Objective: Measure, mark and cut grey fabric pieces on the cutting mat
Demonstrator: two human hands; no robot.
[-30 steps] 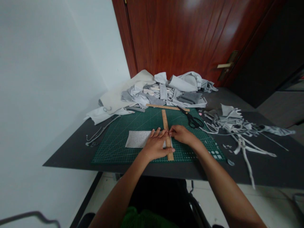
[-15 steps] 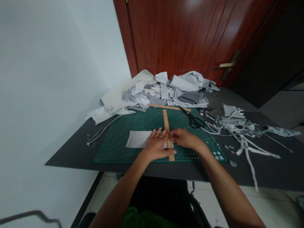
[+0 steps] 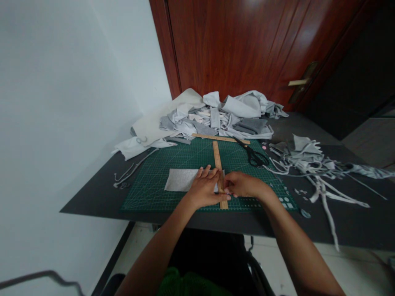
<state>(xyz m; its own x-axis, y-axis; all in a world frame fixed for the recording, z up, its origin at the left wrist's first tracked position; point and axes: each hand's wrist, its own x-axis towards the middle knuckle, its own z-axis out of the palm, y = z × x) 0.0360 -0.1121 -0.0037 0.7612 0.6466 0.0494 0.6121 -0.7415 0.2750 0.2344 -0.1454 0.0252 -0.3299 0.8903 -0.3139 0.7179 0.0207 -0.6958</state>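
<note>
Over sideways cloth (image 3: 181, 180), a ruler (image 3: 217, 155) points forward, left hand (image 3: 202, 188) splayed on it, right hand (image 3: 242, 184) curled, grip unclear.

Behind the heap of pale and grey cloth (image 3: 215, 118) rose a reddish-brown door (image 3: 240, 49), left of the heap a white wall (image 3: 77, 74), before it black-handled scissors (image 3: 250, 153), and to its right tangled fabric scraps (image 3: 304, 152).

Light dim, diffuse, cool in tone. Wall (image 3: 77, 82) at left is the brightest area, greying toward the desk (image 3: 92, 197). Faint glare on the door (image 3: 216, 49), upper right. Panel (image 3: 348, 94) at far right nearly black, detail lost. Wide-angle stretching toward the frame edges. Markings on the nearer ruler (image 3: 217, 155) too soft to read.
</note>
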